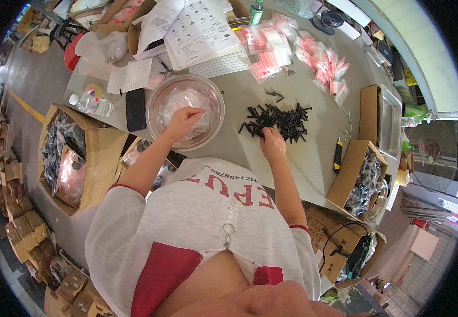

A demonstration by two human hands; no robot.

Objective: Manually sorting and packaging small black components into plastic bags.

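My left hand is over a round metal bowl, its fingers drawn together in a pinch. Whatever is between those fingertips, if anything, is too small to make out. Inside the bowl lie clear plastic bags. At the near edge of a loose heap of black screws, my right hand has its fingers curled and closed on some screws, partly hidden by the hand. A few stray screws lie just beyond the heap.
Red-and-white small plastic bags spread across the table's far side near printed sheets. A black phone and water bottle lie left of the bowl. A yellow-black utility knife and cardboard box are at right.
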